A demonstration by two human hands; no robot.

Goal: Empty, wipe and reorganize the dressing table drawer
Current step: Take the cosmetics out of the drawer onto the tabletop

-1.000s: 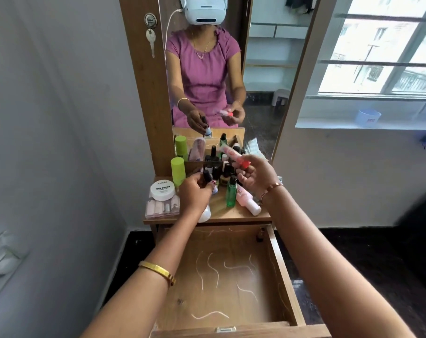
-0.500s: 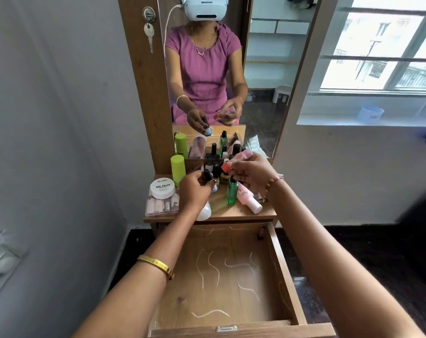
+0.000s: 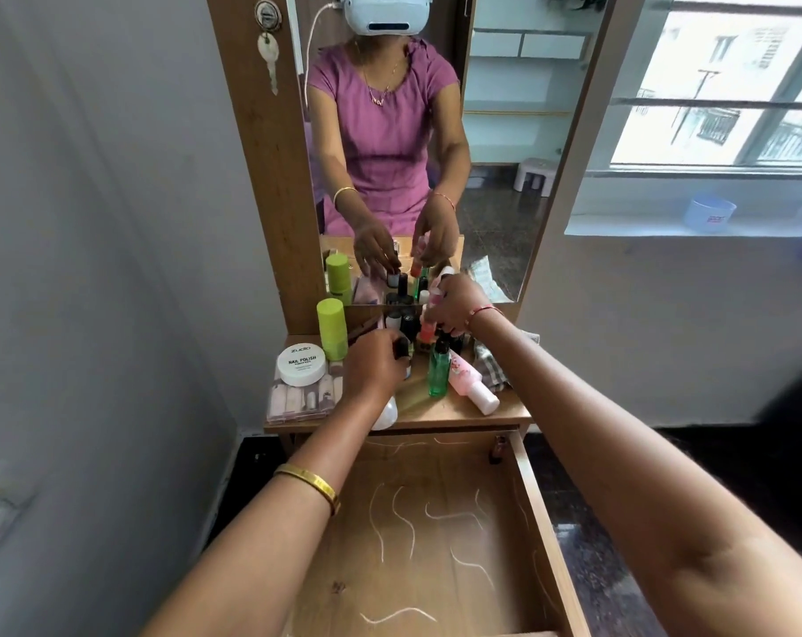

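Note:
The wooden drawer (image 3: 534,508) is pulled out below the dressing table top (image 3: 440,409). White squiggly streaks lie on its floor, and one small dark bottle (image 3: 497,449) stands in its far right corner. My left hand (image 3: 375,367) grips a small black-capped bottle (image 3: 401,349) over the table top. My right hand (image 3: 454,308) holds a pink tube with an orange-red cap (image 3: 427,326), cap down among the small bottles by the mirror.
On the table top stand a lime-green cylinder (image 3: 331,328), a white nail polish remover tub (image 3: 302,365) on a flat palette (image 3: 302,397), a green bottle (image 3: 439,367), a lying pink bottle (image 3: 472,381) and a checked cloth (image 3: 491,365). The mirror (image 3: 436,131) stands behind.
My right hand has turned the pink tube over and lowered it, cap down, into the cluster of bottles by the mirror. My left hand has stayed put, still holding its small bottle.

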